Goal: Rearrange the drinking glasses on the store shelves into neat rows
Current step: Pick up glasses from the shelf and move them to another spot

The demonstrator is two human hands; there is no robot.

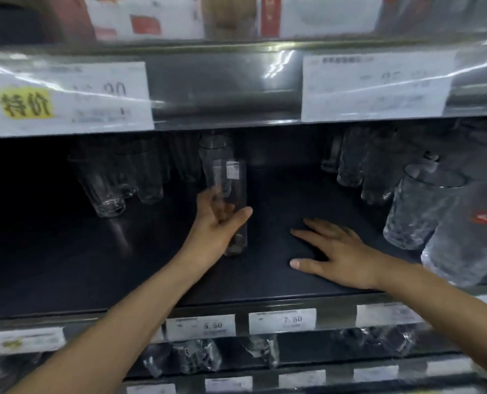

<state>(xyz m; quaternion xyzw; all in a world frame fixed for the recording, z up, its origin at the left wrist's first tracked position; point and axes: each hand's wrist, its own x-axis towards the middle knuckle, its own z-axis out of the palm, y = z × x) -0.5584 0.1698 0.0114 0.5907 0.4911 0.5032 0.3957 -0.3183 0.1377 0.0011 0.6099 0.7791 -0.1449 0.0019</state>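
Observation:
A tall clear glass [232,191] with a small white label stands on the dark shelf [151,268] near the middle. My left hand [218,223] wraps around its lower half, thumb on the right side. Another tall glass [215,150] stands right behind it. My right hand [333,253] lies flat on the shelf surface with straight, spread fingers, holding nothing. A group of ribbed glasses [117,180] stands at the back left. Several textured glasses [378,172] stand at the right, with a large one [418,209] nearer the front.
The upper shelf edge carries price cards [68,98] behind a plastic strip. Price tags [282,319] line the front rail of this shelf. More glasses [196,356] stand on the shelf below. A big glass with a red label [469,240] stands at the right front.

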